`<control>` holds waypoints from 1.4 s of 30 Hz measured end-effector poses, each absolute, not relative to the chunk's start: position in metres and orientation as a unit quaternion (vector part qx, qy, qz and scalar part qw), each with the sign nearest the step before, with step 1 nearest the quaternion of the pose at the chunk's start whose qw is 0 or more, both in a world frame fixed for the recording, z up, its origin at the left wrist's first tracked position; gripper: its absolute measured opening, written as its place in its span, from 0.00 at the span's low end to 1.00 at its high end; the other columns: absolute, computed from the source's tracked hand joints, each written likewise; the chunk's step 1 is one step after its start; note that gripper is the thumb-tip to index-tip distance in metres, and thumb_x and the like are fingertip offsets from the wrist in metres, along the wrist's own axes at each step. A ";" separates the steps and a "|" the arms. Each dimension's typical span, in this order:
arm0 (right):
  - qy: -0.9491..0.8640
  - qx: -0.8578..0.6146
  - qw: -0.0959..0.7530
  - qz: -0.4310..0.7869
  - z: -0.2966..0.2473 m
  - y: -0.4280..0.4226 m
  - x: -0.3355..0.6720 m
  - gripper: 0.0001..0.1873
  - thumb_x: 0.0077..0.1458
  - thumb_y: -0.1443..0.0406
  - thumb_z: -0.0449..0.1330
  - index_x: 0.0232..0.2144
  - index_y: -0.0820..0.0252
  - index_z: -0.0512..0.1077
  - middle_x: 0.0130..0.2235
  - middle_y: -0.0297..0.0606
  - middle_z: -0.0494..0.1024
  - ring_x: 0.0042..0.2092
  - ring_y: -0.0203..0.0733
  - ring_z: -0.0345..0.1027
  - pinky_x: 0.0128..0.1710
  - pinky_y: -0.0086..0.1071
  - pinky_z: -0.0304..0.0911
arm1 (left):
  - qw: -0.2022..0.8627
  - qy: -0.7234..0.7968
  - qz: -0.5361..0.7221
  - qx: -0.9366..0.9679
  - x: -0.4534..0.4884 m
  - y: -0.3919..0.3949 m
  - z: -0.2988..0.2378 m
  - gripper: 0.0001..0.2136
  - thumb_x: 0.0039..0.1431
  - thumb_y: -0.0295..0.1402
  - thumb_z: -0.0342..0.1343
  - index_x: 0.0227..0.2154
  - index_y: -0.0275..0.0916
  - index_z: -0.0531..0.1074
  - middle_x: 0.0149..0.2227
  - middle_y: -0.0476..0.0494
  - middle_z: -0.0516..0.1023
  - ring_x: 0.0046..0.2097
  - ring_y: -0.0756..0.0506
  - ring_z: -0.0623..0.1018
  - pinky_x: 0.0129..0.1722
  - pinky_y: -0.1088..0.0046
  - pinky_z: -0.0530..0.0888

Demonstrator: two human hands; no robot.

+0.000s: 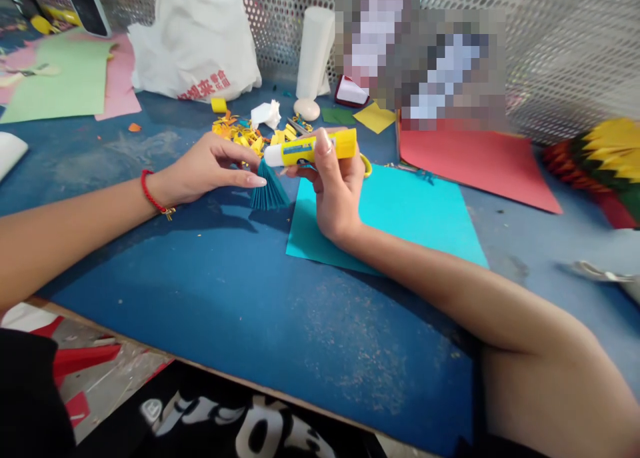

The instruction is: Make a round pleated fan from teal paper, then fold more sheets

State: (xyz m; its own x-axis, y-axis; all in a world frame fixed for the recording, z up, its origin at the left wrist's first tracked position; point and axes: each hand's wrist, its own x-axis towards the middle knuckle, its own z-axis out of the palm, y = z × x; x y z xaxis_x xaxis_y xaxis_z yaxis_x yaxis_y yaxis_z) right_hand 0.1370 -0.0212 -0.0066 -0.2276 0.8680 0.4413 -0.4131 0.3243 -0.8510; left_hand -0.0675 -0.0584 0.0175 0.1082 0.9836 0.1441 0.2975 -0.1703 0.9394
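Between the thumb and fingers of my left hand is a teal paper fringe, its cut strips fanning downward above the table. My right hand grips a yellow glue stick, thumb on top. The glue stick's white end points left and meets the upper edge of the fringe; whether it touches I cannot tell. Behind my right hand, a turquoise paper sheet lies flat on the table. A yellow loop, perhaps a scissors handle, shows just beside that hand.
Yellow and orange paper scraps lie beyond my hands. A white plastic bag, a white tube and red paper are at the back. Green paper lies far left, a yellow paper flower far right. The blue table has a near edge.
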 end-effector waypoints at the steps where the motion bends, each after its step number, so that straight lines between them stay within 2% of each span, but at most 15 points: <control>1: -0.568 -0.203 0.582 0.545 -0.006 -0.022 0.137 0.22 0.57 0.41 0.65 0.41 0.48 0.68 0.41 0.34 0.77 0.42 0.42 0.78 0.41 0.39 0.82 | 0.384 0.512 0.441 0.629 -0.066 -0.059 0.018 0.19 0.42 0.43 0.80 0.33 0.34 0.85 0.34 0.43 0.86 0.37 0.47 0.79 0.44 0.67 0.77; 6: -0.633 -0.218 0.546 0.504 -0.004 -0.026 0.140 0.23 0.59 0.41 0.62 0.44 0.48 0.73 0.49 0.37 0.80 0.49 0.45 0.79 0.48 0.40 0.80 | 0.375 0.499 0.465 0.627 -0.066 -0.058 0.018 0.17 0.44 0.44 0.78 0.34 0.40 0.87 0.36 0.45 0.86 0.39 0.44 0.82 0.45 0.66 0.79; 8: -0.647 -0.227 0.556 0.471 -0.004 -0.024 0.142 0.24 0.61 0.41 0.61 0.48 0.47 0.75 0.51 0.38 0.80 0.50 0.45 0.80 0.50 0.40 0.79 | 0.365 0.500 0.456 0.640 -0.068 -0.058 0.017 0.15 0.44 0.45 0.78 0.30 0.40 0.86 0.34 0.46 0.85 0.39 0.43 0.83 0.42 0.68 0.79; 10: -0.651 -0.239 0.579 0.430 -0.004 -0.018 0.145 0.26 0.62 0.41 0.60 0.54 0.45 0.75 0.53 0.37 0.80 0.47 0.44 0.80 0.47 0.39 0.80 | 0.363 0.501 0.443 0.648 -0.069 -0.059 0.018 0.14 0.45 0.44 0.77 0.28 0.40 0.86 0.30 0.47 0.83 0.36 0.44 0.82 0.37 0.70 0.77; 14: -0.676 -0.282 0.599 0.325 -0.003 0.016 0.159 0.29 0.66 0.41 0.55 0.65 0.36 0.67 0.56 0.36 0.78 0.39 0.41 0.80 0.35 0.36 0.79 | 0.426 0.480 0.454 0.618 -0.066 -0.062 0.021 0.14 0.45 0.44 0.78 0.29 0.41 0.86 0.30 0.47 0.85 0.31 0.50 0.78 0.34 0.74 0.75; 15: -0.684 -0.295 0.599 0.295 -0.002 0.027 0.165 0.30 0.67 0.41 0.53 0.67 0.35 0.64 0.55 0.36 0.78 0.40 0.42 0.80 0.35 0.36 0.79 | 0.444 0.477 0.458 0.604 -0.066 -0.063 0.022 0.15 0.44 0.45 0.79 0.29 0.41 0.86 0.31 0.46 0.85 0.31 0.50 0.78 0.35 0.74 0.76; 17: -0.703 -0.314 0.593 0.234 0.004 0.050 0.180 0.30 0.70 0.44 0.50 0.71 0.34 0.60 0.58 0.36 0.78 0.47 0.45 0.81 0.42 0.38 0.80 | 0.477 0.471 0.454 0.587 -0.066 -0.063 0.024 0.18 0.42 0.48 0.79 0.31 0.41 0.87 0.31 0.44 0.86 0.32 0.49 0.78 0.37 0.73 0.77; 19: -0.738 -0.321 0.570 0.166 0.009 0.072 0.198 0.30 0.71 0.49 0.49 0.71 0.37 0.59 0.64 0.38 0.75 0.58 0.50 0.77 0.54 0.45 0.77 | 0.501 0.457 0.440 0.589 -0.068 -0.063 0.024 0.20 0.41 0.50 0.80 0.31 0.41 0.87 0.31 0.44 0.86 0.33 0.48 0.79 0.37 0.72 0.78; 21: -0.785 -0.332 0.513 0.100 0.012 0.092 0.215 0.31 0.68 0.51 0.52 0.70 0.42 0.63 0.68 0.37 0.71 0.68 0.54 0.66 0.67 0.52 0.67 | 0.509 0.441 0.429 0.603 -0.070 -0.062 0.025 0.18 0.43 0.49 0.79 0.31 0.41 0.86 0.32 0.44 0.85 0.34 0.48 0.80 0.37 0.74 0.78; 23: -0.807 -0.350 0.470 0.079 0.011 0.108 0.227 0.30 0.67 0.51 0.53 0.68 0.46 0.66 0.68 0.37 0.72 0.71 0.54 0.61 0.71 0.54 0.60 | 0.506 0.431 0.420 0.618 -0.072 -0.060 0.024 0.16 0.44 0.46 0.79 0.30 0.41 0.86 0.32 0.45 0.85 0.34 0.49 0.80 0.35 0.76 0.77; 27: -0.801 -0.397 0.433 0.114 -0.001 0.128 0.237 0.28 0.70 0.57 0.46 0.64 0.53 0.73 0.64 0.44 0.77 0.65 0.54 0.70 0.67 0.51 0.64 | 0.501 0.429 0.405 0.633 -0.074 -0.058 0.023 0.13 0.45 0.46 0.78 0.28 0.44 0.86 0.32 0.43 0.84 0.33 0.45 0.80 0.32 0.72 0.78; 30: -0.824 -0.421 0.367 0.095 -0.009 0.133 0.237 0.28 0.67 0.64 0.46 0.63 0.57 0.75 0.61 0.48 0.80 0.63 0.53 0.72 0.64 0.49 0.66 | 0.490 0.437 0.411 0.632 -0.076 -0.056 0.021 0.13 0.46 0.48 0.77 0.27 0.46 0.85 0.32 0.42 0.83 0.35 0.43 0.80 0.35 0.67 0.79; 34: -0.855 -0.420 0.290 0.093 -0.014 0.136 0.234 0.34 0.64 0.64 0.51 0.71 0.63 0.64 0.69 0.52 0.69 0.70 0.55 0.64 0.68 0.48 0.61 | 0.505 0.438 0.393 0.632 -0.078 -0.054 0.019 0.17 0.49 0.52 0.75 0.31 0.44 0.86 0.34 0.41 0.85 0.37 0.41 0.80 0.41 0.61 0.79; 37: -0.864 -0.429 0.243 0.099 -0.015 0.137 0.234 0.37 0.64 0.64 0.50 0.73 0.67 0.59 0.72 0.54 0.63 0.73 0.55 0.59 0.71 0.47 0.57 | 0.513 0.446 0.383 0.626 -0.078 -0.053 0.019 0.21 0.49 0.57 0.73 0.31 0.44 0.85 0.33 0.42 0.85 0.37 0.41 0.81 0.42 0.60 0.79; 42: -0.867 -0.441 0.222 0.073 -0.017 0.133 0.238 0.39 0.61 0.69 0.48 0.75 0.61 0.56 0.71 0.50 0.65 0.70 0.55 0.62 0.68 0.48 0.61 | 0.521 0.453 0.383 0.614 -0.079 -0.052 0.017 0.19 0.49 0.56 0.74 0.32 0.46 0.85 0.34 0.46 0.85 0.38 0.41 0.81 0.46 0.57 0.79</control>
